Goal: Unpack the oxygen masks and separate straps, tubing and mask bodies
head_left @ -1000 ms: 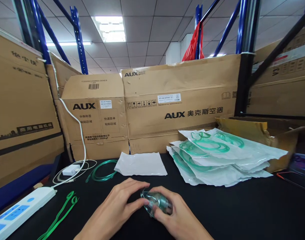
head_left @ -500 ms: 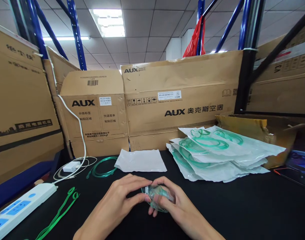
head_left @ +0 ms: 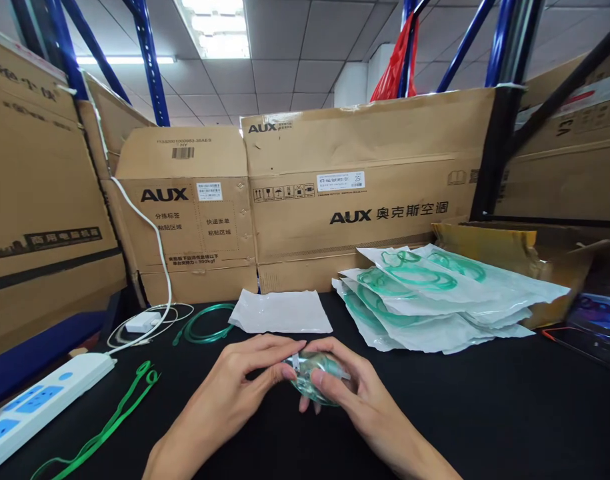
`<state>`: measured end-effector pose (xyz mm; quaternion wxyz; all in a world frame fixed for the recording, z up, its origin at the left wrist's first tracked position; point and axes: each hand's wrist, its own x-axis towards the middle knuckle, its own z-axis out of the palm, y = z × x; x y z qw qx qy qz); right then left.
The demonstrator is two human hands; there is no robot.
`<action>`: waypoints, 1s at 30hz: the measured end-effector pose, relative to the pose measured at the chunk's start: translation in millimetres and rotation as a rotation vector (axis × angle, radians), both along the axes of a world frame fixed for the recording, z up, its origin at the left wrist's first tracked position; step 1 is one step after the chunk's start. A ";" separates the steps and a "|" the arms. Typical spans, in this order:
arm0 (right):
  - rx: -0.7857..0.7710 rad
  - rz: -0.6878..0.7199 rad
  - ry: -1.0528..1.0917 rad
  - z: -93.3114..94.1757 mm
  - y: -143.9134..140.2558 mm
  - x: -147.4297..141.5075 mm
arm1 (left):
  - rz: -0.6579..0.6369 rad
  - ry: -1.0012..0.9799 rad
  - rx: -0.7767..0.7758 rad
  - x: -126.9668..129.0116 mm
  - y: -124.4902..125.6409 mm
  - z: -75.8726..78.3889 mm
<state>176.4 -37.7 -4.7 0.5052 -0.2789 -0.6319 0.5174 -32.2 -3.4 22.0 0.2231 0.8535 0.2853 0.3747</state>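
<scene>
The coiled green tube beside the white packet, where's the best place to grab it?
Probably pinch the tube at its near edge, coming from the front: its coils lie flat and bunch together there, while the white packet seems to overlap its right end.

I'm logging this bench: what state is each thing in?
Left hand, pinching
Right hand, gripping
Clear mask, held in both hands
Green tube, coiled
White pouch, lying flat
Filled pouches, stacked
Green straps, lying loose
Red bag, hanging
Ceiling light, on
AUX boxes, standing side by side
</scene>
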 end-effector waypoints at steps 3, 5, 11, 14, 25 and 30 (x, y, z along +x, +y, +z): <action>0.013 -0.018 -0.013 0.8 0.0 -1.4 | 0.030 -0.028 -0.049 1.6 -3.6 3.6; 0.010 -0.017 -0.011 1.5 0.0 -2.3 | 0.033 -0.047 -0.088 2.4 -5.7 6.0; -0.004 -0.008 -0.005 2.3 0.1 -1.9 | 0.056 -0.088 -0.205 3.7 -6.0 8.7; 0.002 -0.006 -0.014 2.1 -1.6 -1.1 | 0.121 -0.098 -0.245 4.8 -2.2 6.1; 0.420 -0.359 -0.358 9.1 -5.6 -3.2 | 0.261 -0.147 -0.321 13.3 -9.1 7.1; 0.493 -0.415 -0.371 1.9 0.1 -6.0 | 0.360 -0.213 -0.328 18.3 -6.4 1.9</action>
